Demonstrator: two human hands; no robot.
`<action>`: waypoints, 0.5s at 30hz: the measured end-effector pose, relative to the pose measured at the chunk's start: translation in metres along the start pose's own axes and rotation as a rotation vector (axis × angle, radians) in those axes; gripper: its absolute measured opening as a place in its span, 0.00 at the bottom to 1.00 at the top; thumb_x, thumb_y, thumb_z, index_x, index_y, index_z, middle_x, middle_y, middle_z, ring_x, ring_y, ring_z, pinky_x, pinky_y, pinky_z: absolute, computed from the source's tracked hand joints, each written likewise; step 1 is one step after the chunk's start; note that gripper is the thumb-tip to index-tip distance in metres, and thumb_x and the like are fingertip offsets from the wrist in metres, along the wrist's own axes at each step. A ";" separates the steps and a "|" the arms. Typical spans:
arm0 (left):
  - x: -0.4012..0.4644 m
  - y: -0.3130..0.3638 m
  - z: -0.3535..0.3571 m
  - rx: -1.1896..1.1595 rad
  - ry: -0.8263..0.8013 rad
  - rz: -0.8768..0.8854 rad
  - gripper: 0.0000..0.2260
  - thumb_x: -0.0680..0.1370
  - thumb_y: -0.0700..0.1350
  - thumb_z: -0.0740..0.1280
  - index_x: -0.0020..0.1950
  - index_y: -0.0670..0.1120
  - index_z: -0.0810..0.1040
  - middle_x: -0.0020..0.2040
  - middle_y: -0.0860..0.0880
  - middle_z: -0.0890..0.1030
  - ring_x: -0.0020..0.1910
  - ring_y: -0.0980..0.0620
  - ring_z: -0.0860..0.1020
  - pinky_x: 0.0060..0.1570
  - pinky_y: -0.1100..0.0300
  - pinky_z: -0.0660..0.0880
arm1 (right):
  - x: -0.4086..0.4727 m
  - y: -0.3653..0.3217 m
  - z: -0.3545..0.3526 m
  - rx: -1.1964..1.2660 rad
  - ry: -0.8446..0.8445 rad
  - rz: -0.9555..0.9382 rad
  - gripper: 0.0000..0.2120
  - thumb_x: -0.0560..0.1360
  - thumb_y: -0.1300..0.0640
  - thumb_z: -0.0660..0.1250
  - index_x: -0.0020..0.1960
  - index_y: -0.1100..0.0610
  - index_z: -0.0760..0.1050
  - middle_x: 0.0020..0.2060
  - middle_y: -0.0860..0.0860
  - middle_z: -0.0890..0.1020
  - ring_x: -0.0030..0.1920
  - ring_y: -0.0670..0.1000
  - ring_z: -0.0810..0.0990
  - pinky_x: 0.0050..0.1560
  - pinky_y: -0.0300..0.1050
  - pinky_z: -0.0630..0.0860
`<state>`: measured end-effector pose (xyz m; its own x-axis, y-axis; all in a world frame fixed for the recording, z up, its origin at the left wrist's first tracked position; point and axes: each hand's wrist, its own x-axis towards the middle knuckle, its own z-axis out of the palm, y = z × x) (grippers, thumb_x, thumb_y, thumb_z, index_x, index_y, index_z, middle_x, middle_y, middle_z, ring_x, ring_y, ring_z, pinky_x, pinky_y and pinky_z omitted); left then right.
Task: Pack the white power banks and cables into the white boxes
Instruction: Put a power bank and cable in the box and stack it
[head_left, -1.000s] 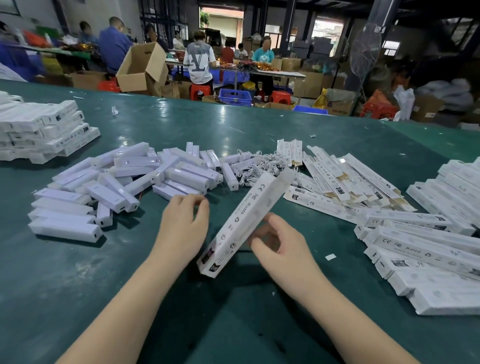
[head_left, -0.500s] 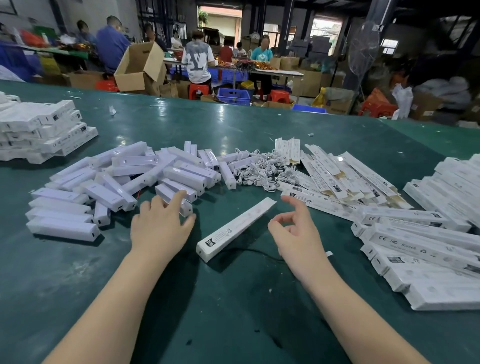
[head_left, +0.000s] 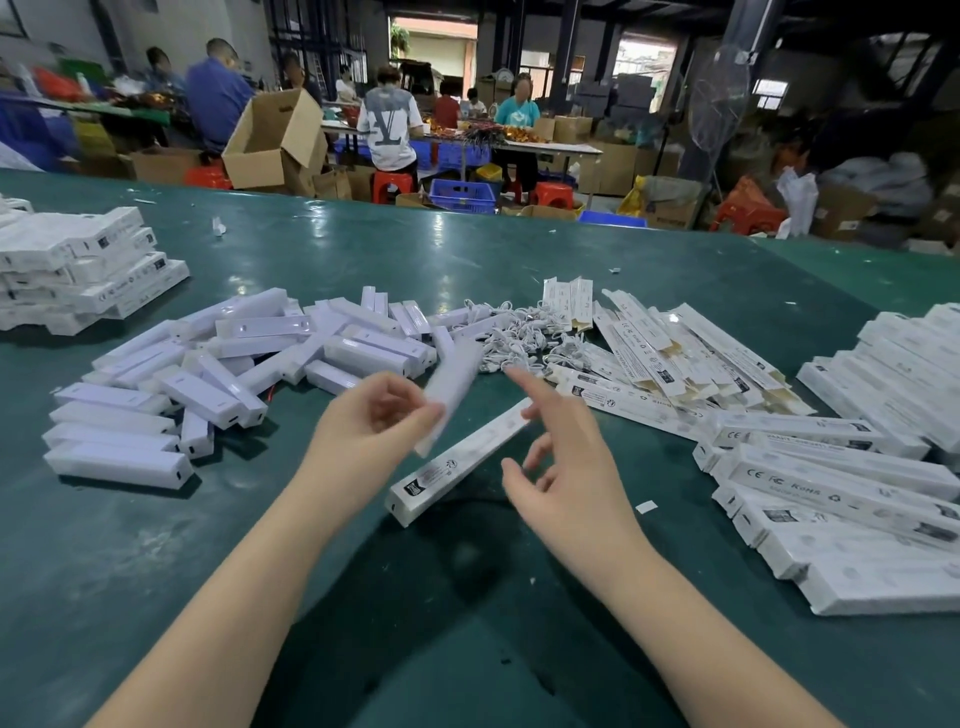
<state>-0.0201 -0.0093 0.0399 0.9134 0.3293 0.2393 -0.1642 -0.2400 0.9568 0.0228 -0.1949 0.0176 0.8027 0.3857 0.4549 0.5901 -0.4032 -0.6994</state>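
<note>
At frame centre the left hand (head_left: 371, 421) pinches a blurred power bank (head_left: 451, 389) above the white box (head_left: 457, 462) on the worktop (head_left: 467, 597); the right hand (head_left: 563, 457), fingers spread and empty, likely must steady that box for loading.

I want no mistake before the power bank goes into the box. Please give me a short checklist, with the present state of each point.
1. Left hand holds a power bank: ok.
2. Right hand is free: ok.
3. A box lies on the table between the hands: ok.
4. The box end is open: cannot tell.
5. Cables lie within sight behind the box: ok.
6. A cable is already taken: not ok.
</note>
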 end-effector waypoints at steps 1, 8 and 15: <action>-0.004 0.003 0.005 -0.053 -0.134 0.000 0.05 0.74 0.40 0.73 0.42 0.44 0.77 0.36 0.53 0.81 0.36 0.57 0.76 0.38 0.70 0.71 | 0.000 0.000 0.001 -0.125 -0.004 -0.056 0.37 0.73 0.62 0.68 0.70 0.30 0.60 0.49 0.41 0.67 0.39 0.47 0.72 0.40 0.40 0.76; -0.008 -0.010 0.014 0.378 -0.200 0.166 0.04 0.79 0.55 0.63 0.52 0.58 0.75 0.53 0.57 0.80 0.53 0.57 0.75 0.56 0.57 0.70 | 0.009 0.015 -0.013 -0.121 0.144 0.104 0.12 0.73 0.54 0.70 0.49 0.36 0.76 0.30 0.46 0.73 0.33 0.45 0.71 0.38 0.42 0.70; -0.002 -0.022 0.005 1.053 -0.177 0.256 0.15 0.81 0.51 0.59 0.67 0.57 0.68 0.57 0.57 0.76 0.57 0.52 0.74 0.49 0.57 0.71 | 0.022 0.022 -0.033 0.380 0.344 0.450 0.16 0.76 0.42 0.68 0.42 0.55 0.82 0.24 0.41 0.74 0.24 0.41 0.66 0.33 0.40 0.66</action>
<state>-0.0165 -0.0090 0.0177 0.9521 0.0430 0.3027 -0.0332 -0.9696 0.2423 0.0559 -0.2228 0.0308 0.9817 -0.0619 0.1800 0.1718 -0.1185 -0.9780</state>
